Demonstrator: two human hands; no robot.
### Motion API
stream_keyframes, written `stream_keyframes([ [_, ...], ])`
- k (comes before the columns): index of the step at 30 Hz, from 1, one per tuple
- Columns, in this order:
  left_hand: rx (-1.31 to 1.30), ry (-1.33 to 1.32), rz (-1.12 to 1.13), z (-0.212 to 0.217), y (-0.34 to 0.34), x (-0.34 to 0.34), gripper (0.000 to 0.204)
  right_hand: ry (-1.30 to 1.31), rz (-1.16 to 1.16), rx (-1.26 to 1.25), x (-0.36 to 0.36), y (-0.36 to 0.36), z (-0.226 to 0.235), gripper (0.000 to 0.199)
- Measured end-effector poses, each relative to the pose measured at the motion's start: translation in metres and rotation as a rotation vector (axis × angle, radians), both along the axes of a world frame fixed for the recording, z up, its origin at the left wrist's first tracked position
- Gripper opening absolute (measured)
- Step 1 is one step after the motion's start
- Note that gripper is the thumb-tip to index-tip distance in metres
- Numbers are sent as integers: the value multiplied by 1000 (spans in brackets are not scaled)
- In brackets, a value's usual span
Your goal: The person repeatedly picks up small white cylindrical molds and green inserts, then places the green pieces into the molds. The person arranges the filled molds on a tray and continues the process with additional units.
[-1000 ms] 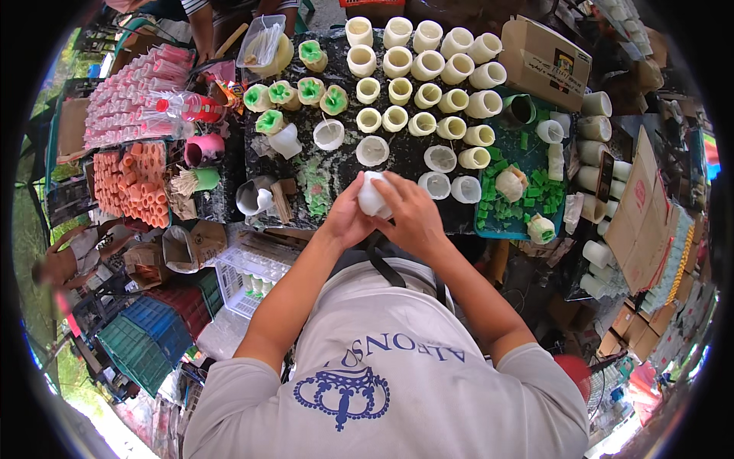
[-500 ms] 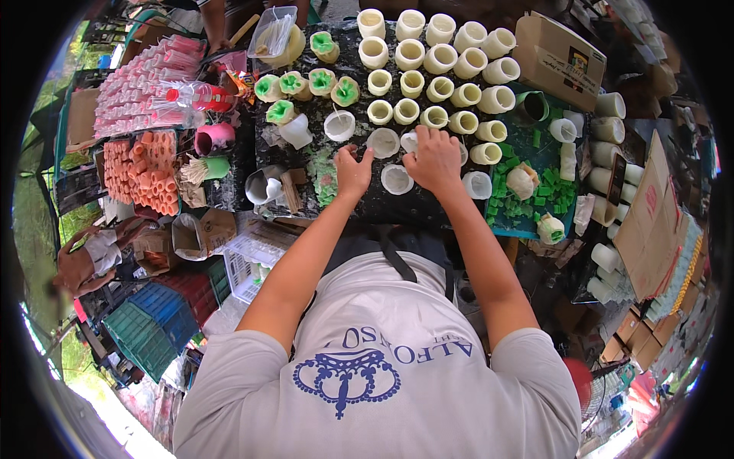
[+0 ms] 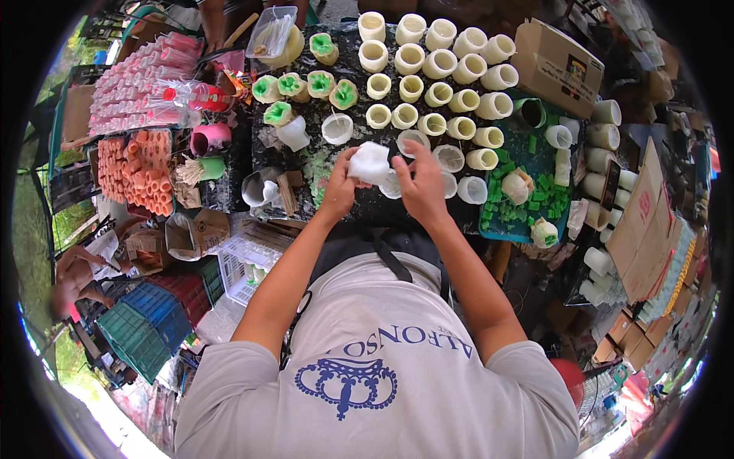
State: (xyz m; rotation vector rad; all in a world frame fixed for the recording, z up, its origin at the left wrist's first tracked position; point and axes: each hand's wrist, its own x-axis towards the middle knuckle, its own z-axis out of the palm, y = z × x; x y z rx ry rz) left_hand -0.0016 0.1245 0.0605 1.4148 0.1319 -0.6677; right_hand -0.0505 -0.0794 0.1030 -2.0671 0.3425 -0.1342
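My left hand (image 3: 339, 188) is closed around a white, waxy-looking cup (image 3: 369, 162), raised above the dark table and tipped on its side. Just right of it, my right hand (image 3: 422, 183) has thumb and fingers apart and grips nothing. Its fingertips overlap a white translucent cup (image 3: 413, 140) behind them; whether they touch cannot be told. More white cups stand around that hand, among them one (image 3: 448, 158) to its right and another (image 3: 472, 190) farther right. One white cup (image 3: 337, 128) with a wick-like strand stands beyond my left hand.
Rows of cream wax cups (image 3: 440, 63) fill the far table. Green-centred wax pieces (image 3: 321, 83) stand at far left. A teal tray (image 3: 489, 226) at right holds green chunks. Pink bundles (image 3: 145, 84), orange tubes (image 3: 136, 172) and a metal pitcher (image 3: 254, 189) are leftward.
My left hand has picked up a white cup and lifted it toward me. My right hand has drawn back slightly left, its fingers now spread.
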Motion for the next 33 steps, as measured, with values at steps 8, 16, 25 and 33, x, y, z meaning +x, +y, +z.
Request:
stream_keyframes([
  [8, 111, -291, -243, 12, 79, -10, 100, -44, 435, 132, 10, 59, 1, 47],
  [16, 473, -381, -204, -32, 111, -4, 22, -97, 518, 3, -1, 75, 9, 60],
  [25, -112, 429, 404, -54, 90, -1, 38, -62, 577, -252, -40, 89, -20, 90],
  [33, -139, 369, 221, -5, 90, -4, 46, 132, 541, 10, -17, 77, -1, 76],
])
